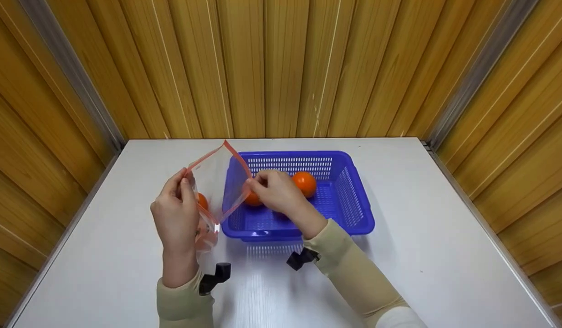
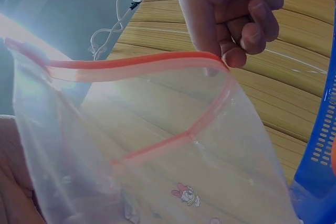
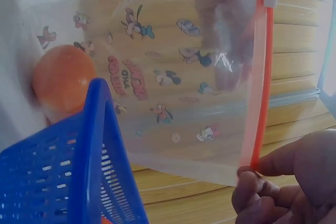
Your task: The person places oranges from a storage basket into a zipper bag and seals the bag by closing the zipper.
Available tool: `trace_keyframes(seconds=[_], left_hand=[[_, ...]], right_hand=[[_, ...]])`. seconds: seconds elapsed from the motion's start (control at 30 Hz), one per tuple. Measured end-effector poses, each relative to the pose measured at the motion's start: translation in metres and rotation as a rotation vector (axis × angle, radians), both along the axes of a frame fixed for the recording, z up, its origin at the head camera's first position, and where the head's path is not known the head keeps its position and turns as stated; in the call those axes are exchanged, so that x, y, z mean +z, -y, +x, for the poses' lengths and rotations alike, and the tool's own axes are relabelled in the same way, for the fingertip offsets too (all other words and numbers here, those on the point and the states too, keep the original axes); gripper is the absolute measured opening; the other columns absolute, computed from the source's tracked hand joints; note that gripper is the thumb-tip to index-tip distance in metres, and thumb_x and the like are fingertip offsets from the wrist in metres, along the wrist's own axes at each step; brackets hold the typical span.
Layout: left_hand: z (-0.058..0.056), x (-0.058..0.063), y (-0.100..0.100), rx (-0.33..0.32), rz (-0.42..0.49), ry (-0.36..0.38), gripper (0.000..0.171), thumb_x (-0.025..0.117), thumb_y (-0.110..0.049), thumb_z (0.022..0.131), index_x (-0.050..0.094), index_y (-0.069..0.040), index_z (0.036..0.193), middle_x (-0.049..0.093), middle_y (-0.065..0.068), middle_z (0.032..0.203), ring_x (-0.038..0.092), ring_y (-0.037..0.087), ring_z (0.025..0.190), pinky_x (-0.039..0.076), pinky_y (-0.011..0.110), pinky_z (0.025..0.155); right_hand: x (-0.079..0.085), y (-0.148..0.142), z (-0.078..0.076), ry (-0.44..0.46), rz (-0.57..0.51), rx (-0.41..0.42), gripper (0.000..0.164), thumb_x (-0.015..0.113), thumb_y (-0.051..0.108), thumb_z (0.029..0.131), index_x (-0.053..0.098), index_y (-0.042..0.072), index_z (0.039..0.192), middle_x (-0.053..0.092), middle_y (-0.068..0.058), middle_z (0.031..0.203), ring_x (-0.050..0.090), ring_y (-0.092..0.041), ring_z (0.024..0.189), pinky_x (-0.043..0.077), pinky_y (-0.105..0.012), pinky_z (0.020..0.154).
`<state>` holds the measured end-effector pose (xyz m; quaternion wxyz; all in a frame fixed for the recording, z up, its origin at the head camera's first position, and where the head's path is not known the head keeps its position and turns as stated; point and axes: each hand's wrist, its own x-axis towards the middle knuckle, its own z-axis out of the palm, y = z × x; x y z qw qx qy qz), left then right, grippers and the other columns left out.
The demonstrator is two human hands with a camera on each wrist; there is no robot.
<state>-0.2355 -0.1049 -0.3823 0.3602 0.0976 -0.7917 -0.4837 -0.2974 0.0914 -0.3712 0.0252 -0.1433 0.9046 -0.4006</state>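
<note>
Tan sleeves (image 1: pixel 185 303) are coming in from the near side, each bearing a small black device (image 1: pixel 222 272). The clear zip bag (image 3: pixel 173 103) is hanging over the left part of the desk (image 1: pixel 436 237), its red-rimmed mouth spreading wide and overlapping the basket (image 1: pixel 281 234) at its left rim in the head view. White surface is running from the basket to the desk's right edge. Both hands are grasping the bag: left hand (image 1: pixel 178 214) pinching its left rim, wrist upright; right hand (image 1: pixel 277 189) pinching the opposite rim, forearm slanting across the basket. One orange (image 3: pixel 63 80) is showing at the bag's lower end; another orange (image 1: pixel 304 183) is lying in the basket.
</note>
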Motion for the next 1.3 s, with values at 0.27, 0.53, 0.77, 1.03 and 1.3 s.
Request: trace_keyframes(seconds=[0.27,0.53,0.77,1.03,1.3], left_hand=[[-0.001,0.001,-0.002,-0.024,0.009,0.012,0.029,0.058,-0.006,0.103,0.069,0.006,0.128,0.073,0.022,0.124,0.074,0.035,0.110,0.061,0.041,0.084],[-0.001,0.002,-0.002,-0.027,0.019,0.024,0.030,0.058,-0.007,0.103,0.069,0.005,0.128,0.073,0.020,0.124,0.073,0.033,0.112,0.060,0.036,0.083],[-0.001,0.002,-0.003,-0.046,0.030,0.025,0.030,0.058,-0.007,0.104,0.068,0.005,0.129,0.073,0.020,0.123,0.072,0.033,0.115,0.060,0.033,0.083],[0.000,0.003,-0.004,-0.027,0.021,0.057,0.031,0.057,-0.008,0.104,0.068,0.004,0.130,0.073,0.021,0.125,0.073,0.036,0.112,0.062,0.043,0.086],[0.001,0.005,-0.003,-0.041,0.048,0.077,0.032,0.057,-0.010,0.105,0.067,0.003,0.132,0.073,0.020,0.126,0.072,0.034,0.116,0.060,0.036,0.085]], right_hand=[[0.004,-0.021,-0.023,-0.042,0.050,0.040,0.020,0.063,0.026,0.102,0.072,0.008,0.101,0.067,-0.005,0.092,0.059,-0.020,0.084,0.052,-0.031,0.078],[0.007,-0.046,-0.048,0.012,0.133,0.022,0.025,0.065,0.023,0.099,0.069,0.010,0.121,0.072,-0.015,0.122,0.067,-0.031,0.116,0.054,-0.047,0.104],[0.003,-0.068,-0.072,0.063,0.225,0.014,0.034,0.069,0.019,0.097,0.066,0.009,0.128,0.065,-0.021,0.135,0.059,-0.038,0.129,0.047,-0.052,0.113],[-0.007,-0.085,-0.095,0.100,0.290,0.005,0.041,0.072,0.015,0.092,0.065,0.005,0.131,0.062,-0.024,0.136,0.058,-0.039,0.128,0.048,-0.052,0.113],[-0.021,-0.096,-0.107,0.146,0.314,-0.014,0.047,0.075,0.015,0.089,0.064,0.003,0.133,0.063,-0.025,0.137,0.059,-0.038,0.126,0.047,-0.049,0.113]])
